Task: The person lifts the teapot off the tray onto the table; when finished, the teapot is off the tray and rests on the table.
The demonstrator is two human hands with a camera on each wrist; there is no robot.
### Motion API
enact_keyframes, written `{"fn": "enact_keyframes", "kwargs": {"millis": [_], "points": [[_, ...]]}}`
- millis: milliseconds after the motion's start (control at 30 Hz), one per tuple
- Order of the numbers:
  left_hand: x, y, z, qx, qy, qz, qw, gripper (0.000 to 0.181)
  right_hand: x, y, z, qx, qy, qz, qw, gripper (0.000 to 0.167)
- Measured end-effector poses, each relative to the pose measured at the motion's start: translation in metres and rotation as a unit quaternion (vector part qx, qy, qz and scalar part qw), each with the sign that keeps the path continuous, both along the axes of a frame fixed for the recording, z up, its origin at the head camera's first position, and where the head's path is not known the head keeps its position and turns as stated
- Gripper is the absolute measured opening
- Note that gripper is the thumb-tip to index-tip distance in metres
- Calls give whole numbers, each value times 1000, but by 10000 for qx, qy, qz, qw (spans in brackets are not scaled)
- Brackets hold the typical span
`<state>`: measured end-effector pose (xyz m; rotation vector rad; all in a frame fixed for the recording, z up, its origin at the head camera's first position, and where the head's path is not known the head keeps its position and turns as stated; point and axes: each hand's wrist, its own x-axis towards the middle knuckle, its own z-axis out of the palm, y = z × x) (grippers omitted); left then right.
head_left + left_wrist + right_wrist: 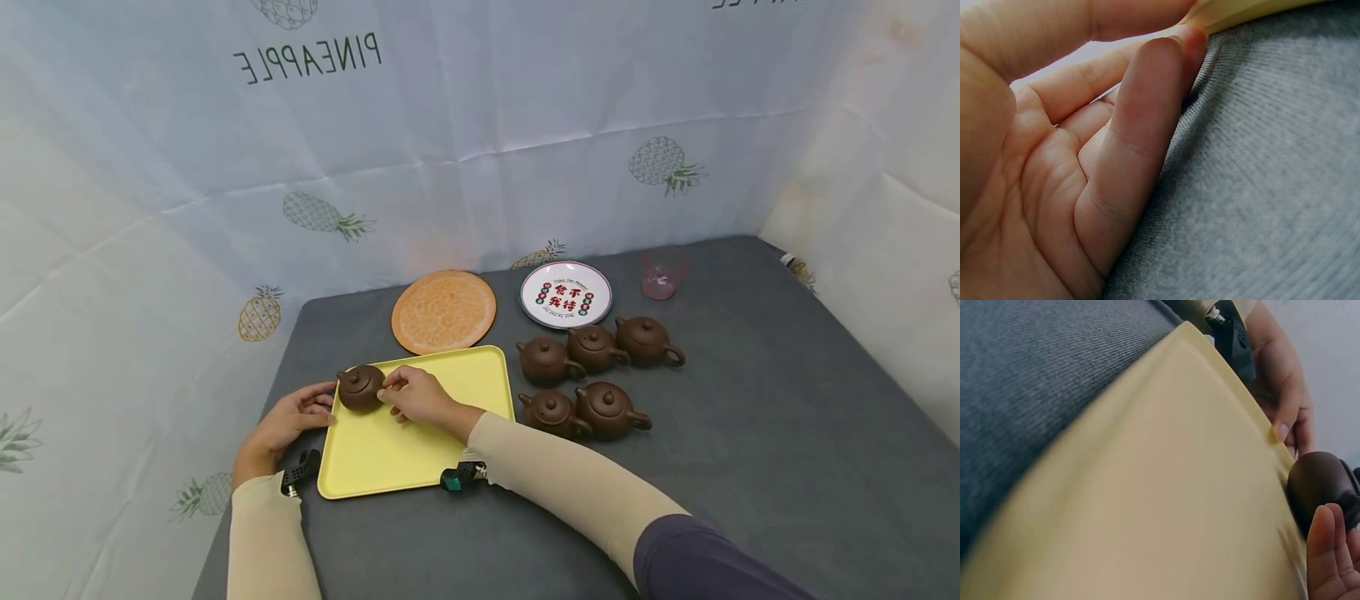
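Note:
A brown clay teapot (361,388) sits in the far left corner of a yellow tray (420,454), its spout pointing left. My right hand (416,395) reaches across the tray and pinches the teapot on its right side, where the handle is hidden by my fingers. In the right wrist view, those fingertips (1324,537) overlap the dark teapot body (1316,487). At the tray's left edge my left hand (296,417) grips the rim, thumb over it. The left wrist view has its curled fingers (1141,119) near the grey cloth, at the tray's edge.
Right of the tray stand several more brown teapots (545,361) in two rows. Behind are a round orange mat (444,312), a white plate (566,294) with red characters, and a pink clear cup (660,282). A pineapple-print curtain (465,167) hangs behind the grey table (750,417).

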<state>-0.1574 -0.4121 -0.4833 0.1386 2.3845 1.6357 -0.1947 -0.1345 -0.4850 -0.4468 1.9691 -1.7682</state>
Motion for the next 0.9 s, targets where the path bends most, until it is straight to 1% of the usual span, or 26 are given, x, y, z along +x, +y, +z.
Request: {"fn": "enact_keyframes", "kwargs": {"millis": [200,300,467,600,700,900], "points": [[2,1,-2,60,1,-10,10000,68,-1,-9,-9,-190,77,-53,9998,12],[2,1,-3,41,-15,-21,10000,68,-1,-12,-11,-260,87,-132,9995,11],[0,0,-3,18,-16,59,10000,67,-2,-15,-10,-242,101,-283,9993,12],[-1,0,-4,21,-14,28,10000,67,-2,-16,-9,-98,261,-417,9987,10],[-1,1,-3,47,5,-41,10000,67,-3,-15,-8,-10,288,-474,9985,7],[-2,1,-1,107,20,-30,9999,67,-3,-11,-1,-143,258,-466,9985,6]]}}
